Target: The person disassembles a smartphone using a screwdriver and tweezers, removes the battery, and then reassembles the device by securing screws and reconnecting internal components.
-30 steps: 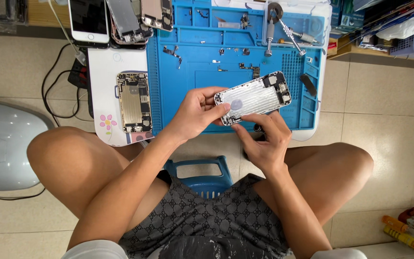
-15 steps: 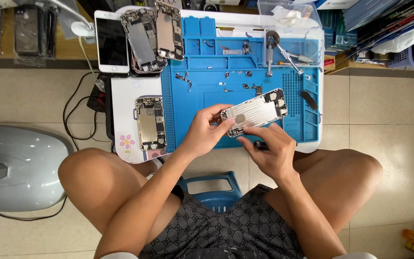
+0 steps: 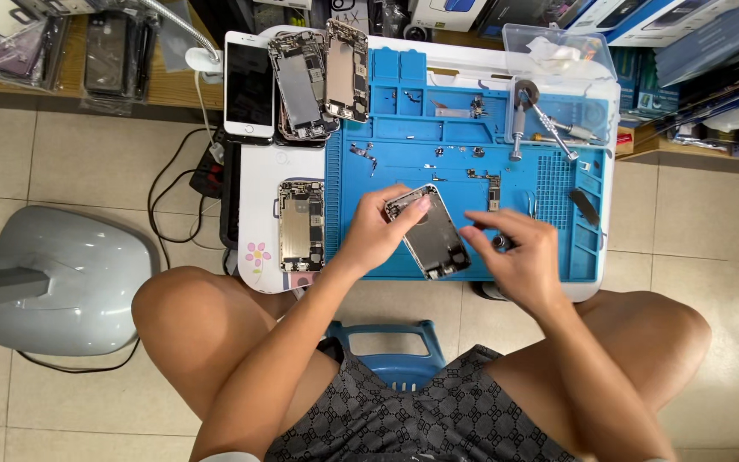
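Head view: looking down over bare knees at a low white surface (image 3: 258, 184) carrying a blue work mat (image 3: 404, 158). Left hand (image 3: 375, 229) gripping an opened phone housing (image 3: 432, 231) by its upper end, thumb and fingers pressing its edges, holding it tilted just above the mat's near half. Right hand (image 3: 519, 257) hovering just right of the housing, not touching it, fingers loosely curled, thumb and forefinger drawn together; impossible to tell whether pinching anything. Lying left of the mat, another opened phone body (image 3: 301, 224). Resting at the far left corner, a white phone (image 3: 249, 85) beside stacked housings (image 3: 327, 73). Standing below, a blue stool (image 3: 395, 355).
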